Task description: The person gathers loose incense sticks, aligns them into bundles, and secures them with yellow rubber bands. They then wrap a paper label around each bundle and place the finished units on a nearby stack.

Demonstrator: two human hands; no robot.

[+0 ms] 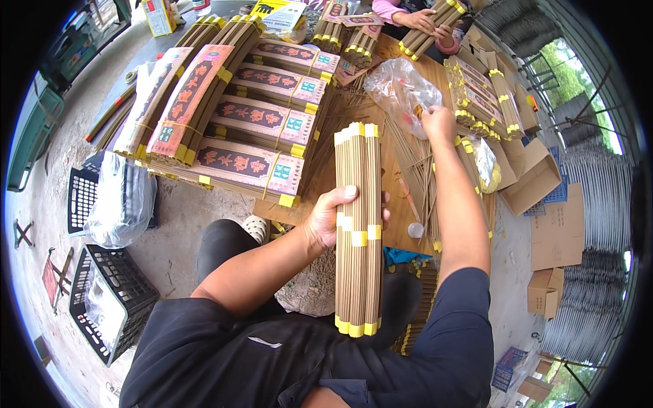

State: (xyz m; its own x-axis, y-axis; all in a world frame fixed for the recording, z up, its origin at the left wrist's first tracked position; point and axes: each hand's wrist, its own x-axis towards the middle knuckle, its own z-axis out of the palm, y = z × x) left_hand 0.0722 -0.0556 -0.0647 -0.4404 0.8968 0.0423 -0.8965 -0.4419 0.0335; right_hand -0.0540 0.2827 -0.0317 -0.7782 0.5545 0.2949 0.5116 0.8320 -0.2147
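My left hand (pixel 335 216) is wrapped round several yellow-banded bundles of brown incense sticks (pixel 358 285), held upright in front of my chest. The thumb lies across the front and fingertips show on the far side. My right hand (pixel 439 125) reaches out over the wooden table (pixel 394 224) to a crumpled clear plastic bag (pixel 398 92). Its fingers are drawn together at the bag's edge; what they pinch is too small to make out. Loose incense sticks (pixel 410 156) lie below that hand. A small white cup (pixel 415 230) stands near the table's front edge.
Labelled incense packs (pixel 252 166) are stacked on the left. Across the table, another person's hands (pixel 425 27) hold incense bundles. More packs (pixel 476 92) lie at the right, beside open cardboard boxes (pixel 534 173). A black crate (pixel 112 299) stands on the floor at left.
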